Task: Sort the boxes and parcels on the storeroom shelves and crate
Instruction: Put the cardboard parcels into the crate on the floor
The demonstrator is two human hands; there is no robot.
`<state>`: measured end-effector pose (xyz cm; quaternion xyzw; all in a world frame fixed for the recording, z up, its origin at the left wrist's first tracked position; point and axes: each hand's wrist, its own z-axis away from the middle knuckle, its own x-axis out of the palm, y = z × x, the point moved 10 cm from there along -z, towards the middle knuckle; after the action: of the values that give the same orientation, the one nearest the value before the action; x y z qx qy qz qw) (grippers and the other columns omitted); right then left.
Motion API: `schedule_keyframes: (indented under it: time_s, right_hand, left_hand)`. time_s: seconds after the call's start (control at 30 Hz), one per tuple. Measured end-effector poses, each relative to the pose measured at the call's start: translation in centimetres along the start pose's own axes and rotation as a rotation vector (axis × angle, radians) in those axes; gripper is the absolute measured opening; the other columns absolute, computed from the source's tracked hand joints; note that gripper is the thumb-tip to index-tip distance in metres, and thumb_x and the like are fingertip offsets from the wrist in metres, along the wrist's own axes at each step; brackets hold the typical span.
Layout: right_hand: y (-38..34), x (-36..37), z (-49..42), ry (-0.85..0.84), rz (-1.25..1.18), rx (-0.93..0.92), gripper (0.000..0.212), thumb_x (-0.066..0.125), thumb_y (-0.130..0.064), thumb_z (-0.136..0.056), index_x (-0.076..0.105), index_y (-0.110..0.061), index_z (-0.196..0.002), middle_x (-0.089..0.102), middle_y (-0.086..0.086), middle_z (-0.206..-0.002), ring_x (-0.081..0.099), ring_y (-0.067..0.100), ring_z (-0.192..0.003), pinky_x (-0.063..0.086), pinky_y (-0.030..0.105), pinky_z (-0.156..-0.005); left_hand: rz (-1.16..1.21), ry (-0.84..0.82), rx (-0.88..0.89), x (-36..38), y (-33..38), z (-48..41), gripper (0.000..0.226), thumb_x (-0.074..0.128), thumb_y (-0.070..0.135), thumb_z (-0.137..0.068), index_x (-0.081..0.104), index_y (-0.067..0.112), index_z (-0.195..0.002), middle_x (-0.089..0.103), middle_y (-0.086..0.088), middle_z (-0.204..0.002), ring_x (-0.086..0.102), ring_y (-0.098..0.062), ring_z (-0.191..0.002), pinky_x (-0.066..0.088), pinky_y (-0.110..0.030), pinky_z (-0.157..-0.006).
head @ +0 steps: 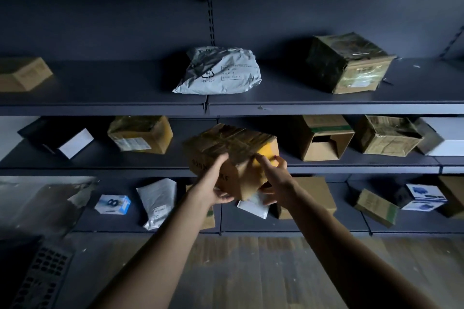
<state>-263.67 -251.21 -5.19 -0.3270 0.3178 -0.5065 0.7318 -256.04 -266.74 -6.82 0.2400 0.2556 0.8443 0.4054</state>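
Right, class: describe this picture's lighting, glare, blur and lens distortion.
Head view, light: dim throughout, shelf backs near black. Head view, glare: tape on the wrapped box glints; the white box at the right edge is blown out. Head view, distortion: the shelf upright leans, as a wide lens gives. Head view, blur: the corner above the crate is smeared; the held box and grey mailer stay sharper.

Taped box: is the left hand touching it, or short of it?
Touching. The head view shows the left hand on the taped box: fingers lie up its near face, the thumb hooks under the bottom edge, no gap visible.
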Motion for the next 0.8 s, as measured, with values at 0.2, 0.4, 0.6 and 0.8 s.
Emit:
schedule_keyframes:
  time_s: [0.2,0.4,0.6,0.8]
  right_hand:
    - [-1.2,0.6,2.0,-0.11,-0.086,0.0,0.07,0.051,-0.063,-0.089,0.024,-0.027,-0.143,0.03,0.021,-0.151,0.053,0.051,-0.114,0.054,0.057,-0.07]
    - [-0.7,4.0,2.7,-0.061,-0.09,-0.009,0.095,0.059,-0.066,-0.082,0.001,-0.036,-0.15,0.04,0.023,-0.145,0.059,0.045,-0.108,0.055,0.061,-0.073]
    - [-0.3,2.5,1.4,0.002,-0.1,0.017,0.071,0.062,-0.055,-0.086,0.023,-0.032,-0.141,0.053,0.016,-0.116,0.06,0.038,-0.099,0.056,0.049,-0.07]
    - [-1.6,-1.0,1.5,-0.117,-0.008,-0.052,0.04,0.052,-0.051,-0.093,0.046,-0.022,-0.12,0.057,0.017,-0.109,0.058,0.035,-0.097,0.049,0.041,-0.067]
  left_hand:
    - [0.068,0.013,0.003,-2.6,1.4,-0.2,0.063,0.063,0.064,-0.078,0.053,0.006,-0.1,0.057,-0.017,-0.102,0.055,-0.033,-0.106,0.048,-0.046,-0.089]
    - [-0.013,0.035,0.142,-0.9,1.8,0.6,0.07,0.07,0.056,-0.078,0.044,0.013,-0.126,0.058,-0.013,-0.113,0.056,-0.03,-0.105,0.053,-0.043,-0.078]
    - [-0.171,0.021,0.167,-1.2,1.8,1.2,0.095,0.062,0.071,-0.074,0.032,0.018,-0.146,0.042,-0.013,-0.145,0.052,-0.032,-0.121,0.052,-0.047,-0.093]
    - [-0.108,0.165,0.162,-8.5,5.1,-0.8,0.102,0.057,0.083,-0.063,0.038,0.021,-0.143,0.045,-0.012,-0.143,0.045,-0.034,-0.126,0.044,-0.055,-0.096]
